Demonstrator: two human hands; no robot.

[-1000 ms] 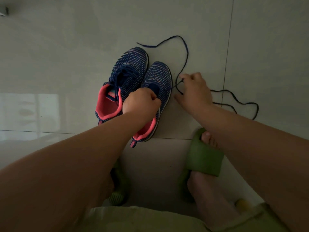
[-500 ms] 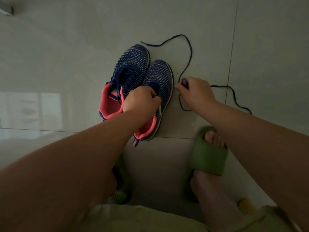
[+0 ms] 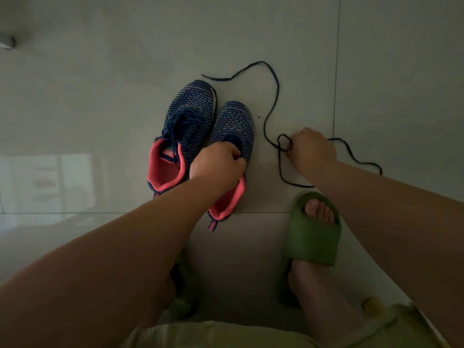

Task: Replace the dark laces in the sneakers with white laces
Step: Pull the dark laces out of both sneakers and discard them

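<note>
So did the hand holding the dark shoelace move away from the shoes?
Yes. The right hand, pinching the dark blue shoelace, moved rightward, away from the blue knit sneaker toward the floor tile seam.

Bare forearms, no sleeves, nothing on the wrists. Left hand point(image 3: 217, 163) and right hand point(image 3: 312, 150) without rings or gloves. Below the right hand, a thick green slide sandal point(image 3: 313, 237) with open toe. Pale green shorts point(image 3: 213, 335) near the bottom edge.

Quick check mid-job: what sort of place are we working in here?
Probably a home floor, indoors: large glossy pale floor tiles, the person wearing green foam slide sandals, and navy knit sneakers with pink lining set directly on the floor.
</note>
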